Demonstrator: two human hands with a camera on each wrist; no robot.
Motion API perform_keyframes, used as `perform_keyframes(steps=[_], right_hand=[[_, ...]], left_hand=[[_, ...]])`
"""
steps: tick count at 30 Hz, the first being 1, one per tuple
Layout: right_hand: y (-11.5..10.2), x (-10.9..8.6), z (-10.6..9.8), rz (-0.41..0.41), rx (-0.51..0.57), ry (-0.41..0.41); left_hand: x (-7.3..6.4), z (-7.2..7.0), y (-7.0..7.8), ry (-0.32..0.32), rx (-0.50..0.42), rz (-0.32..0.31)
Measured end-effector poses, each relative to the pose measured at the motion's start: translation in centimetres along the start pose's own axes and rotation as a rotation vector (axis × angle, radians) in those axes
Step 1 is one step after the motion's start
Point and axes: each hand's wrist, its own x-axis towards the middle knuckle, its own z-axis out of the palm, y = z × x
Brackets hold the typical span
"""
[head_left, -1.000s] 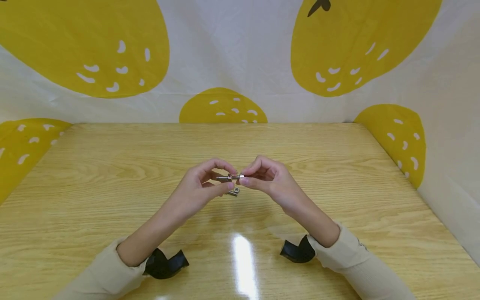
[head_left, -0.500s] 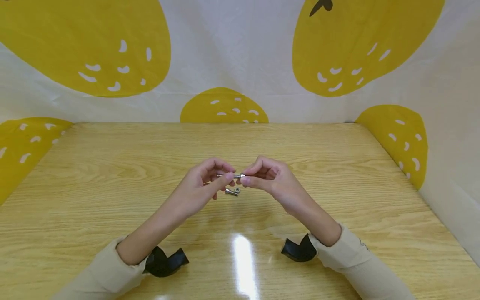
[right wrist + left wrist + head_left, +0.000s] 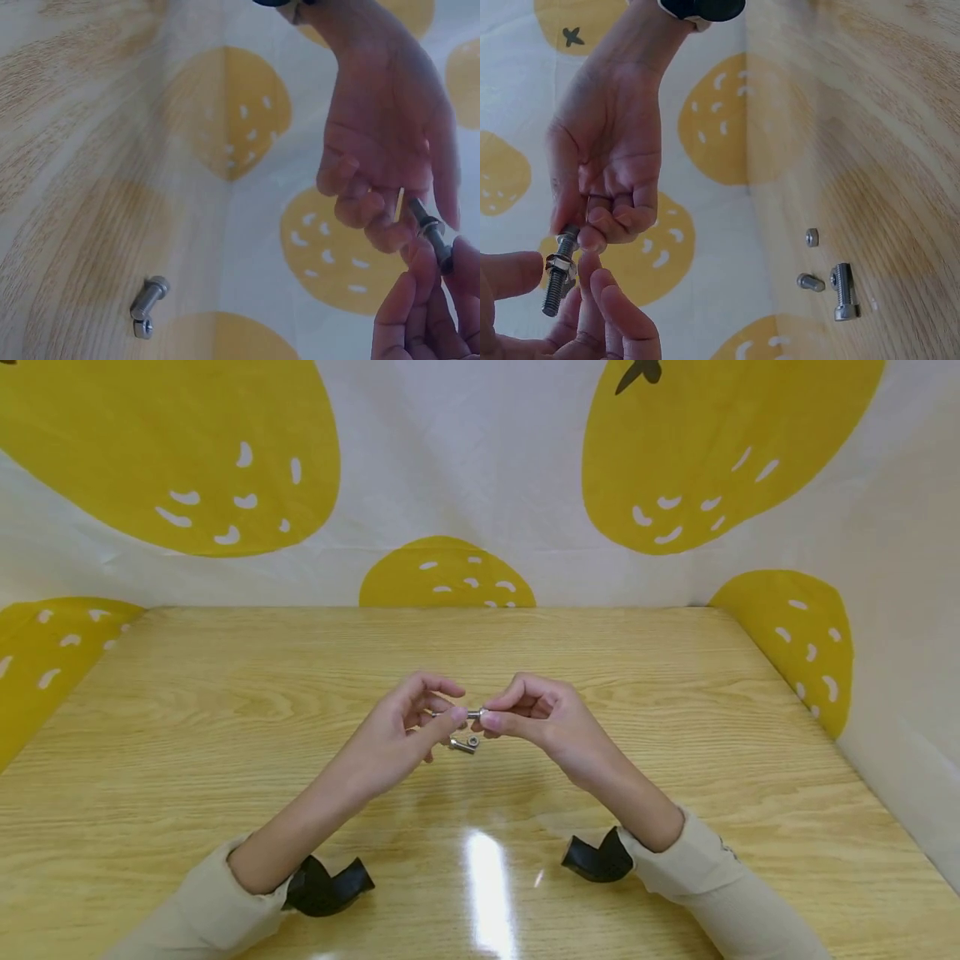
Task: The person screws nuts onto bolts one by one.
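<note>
A silver bolt (image 3: 474,714) is held level above the table between both hands. At its head the right hand (image 3: 553,727) pinches it between thumb and index finger. A nut (image 3: 560,264) sits partway along the threaded shank in the left wrist view. The left hand (image 3: 390,731) has its thumb and fingers at this nut from opposite sides, index finger lifted away. From the head, the left thumb covers the nut. On the wood below lie another bolt (image 3: 462,746) and a loose nut (image 3: 473,742), partly beside each other.
The wooden table (image 3: 225,693) reaches back to a white curtain (image 3: 480,460) with yellow fruit shapes. Black wrist mounts (image 3: 330,887) stick out from the sleeves. The left wrist view shows several small metal pieces, including a short bolt (image 3: 810,283), on the table.
The left thumb has moved up over the nut from below it, and the left index finger has lifted off. The right hand stays nearly still on the bolt head.
</note>
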Motion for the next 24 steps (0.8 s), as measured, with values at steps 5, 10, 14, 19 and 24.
perform_keyframes(steps=[5,10,14,19,24], right_hand=[[-0.10,-0.05,0.03,0.000,0.001,0.000],[-0.04,0.02,-0.10,-0.020,-0.007,-0.015],[0.04,0.07,-0.21,-0.037,-0.004,-0.041],[-0.06,-0.03,-0.18,-0.054,0.006,-0.062],[0.01,-0.12,0.02,-0.073,0.018,-0.084]], left_hand=[[0.06,0.00,-0.05,-0.010,-0.010,0.007],[-0.01,0.09,0.08,0.010,-0.036,0.040],[-0.08,0.12,0.14,0.021,-0.044,0.056],[-0.12,0.26,0.05,0.028,-0.084,0.089],[-0.17,0.31,0.08,0.024,-0.093,0.095]])
